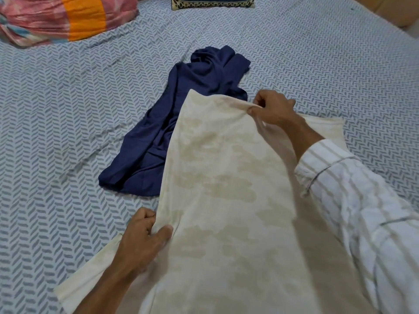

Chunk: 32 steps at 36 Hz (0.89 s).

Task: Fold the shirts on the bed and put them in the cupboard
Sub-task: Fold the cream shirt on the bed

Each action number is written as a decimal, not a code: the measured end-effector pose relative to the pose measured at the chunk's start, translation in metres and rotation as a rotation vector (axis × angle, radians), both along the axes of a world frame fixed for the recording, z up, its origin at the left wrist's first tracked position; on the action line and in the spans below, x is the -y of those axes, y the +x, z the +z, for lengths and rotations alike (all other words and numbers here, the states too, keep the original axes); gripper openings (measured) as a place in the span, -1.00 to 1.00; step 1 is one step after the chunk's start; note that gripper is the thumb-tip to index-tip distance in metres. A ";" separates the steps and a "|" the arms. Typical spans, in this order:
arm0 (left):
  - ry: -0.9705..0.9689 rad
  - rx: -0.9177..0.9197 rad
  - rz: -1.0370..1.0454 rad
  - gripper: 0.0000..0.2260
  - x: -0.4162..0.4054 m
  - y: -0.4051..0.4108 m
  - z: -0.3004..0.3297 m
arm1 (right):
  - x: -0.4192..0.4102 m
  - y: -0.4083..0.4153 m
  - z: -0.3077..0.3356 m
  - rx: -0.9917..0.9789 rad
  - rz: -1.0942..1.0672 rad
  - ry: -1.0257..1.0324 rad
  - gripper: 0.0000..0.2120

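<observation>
A cream shirt (pixel 222 182) with a faint beige camouflage print is lifted over the bed in front of me. My left hand (pixel 145 236) pinches its near left edge. My right hand (pixel 272 109) grips its far top edge, holding a fold raised. Part of the cream shirt lies flat on the bed beneath, showing at the right and lower left. A crumpled navy blue shirt (pixel 181 114) lies on the bed just behind and left of the cream one, partly covered by it. The cupboard is not in view.
The bed (pixel 68 109) has a white sheet with a grey herringbone print. A pink and orange bundle of cloth (pixel 63 17) sits at the far left. A dark blue cushion with gold trim (pixel 213 2) lies at the far edge.
</observation>
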<state>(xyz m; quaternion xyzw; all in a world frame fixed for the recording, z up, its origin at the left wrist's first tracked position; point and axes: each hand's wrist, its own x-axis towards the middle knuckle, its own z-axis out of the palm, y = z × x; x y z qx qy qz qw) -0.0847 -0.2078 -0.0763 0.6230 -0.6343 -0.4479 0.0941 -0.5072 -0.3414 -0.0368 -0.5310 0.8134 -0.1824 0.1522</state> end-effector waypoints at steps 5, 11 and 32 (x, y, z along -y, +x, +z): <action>-0.017 -0.006 -0.007 -0.86 -0.002 -0.002 0.002 | 0.001 -0.011 -0.004 0.085 -0.032 0.053 -0.65; -0.010 0.013 -0.019 -0.85 -0.001 -0.002 0.002 | 0.007 -0.033 0.005 0.175 -0.037 0.173 -0.52; -0.029 0.033 -0.037 -0.92 -0.002 -0.002 0.005 | -0.027 -0.063 0.002 -0.066 -0.134 0.289 -0.64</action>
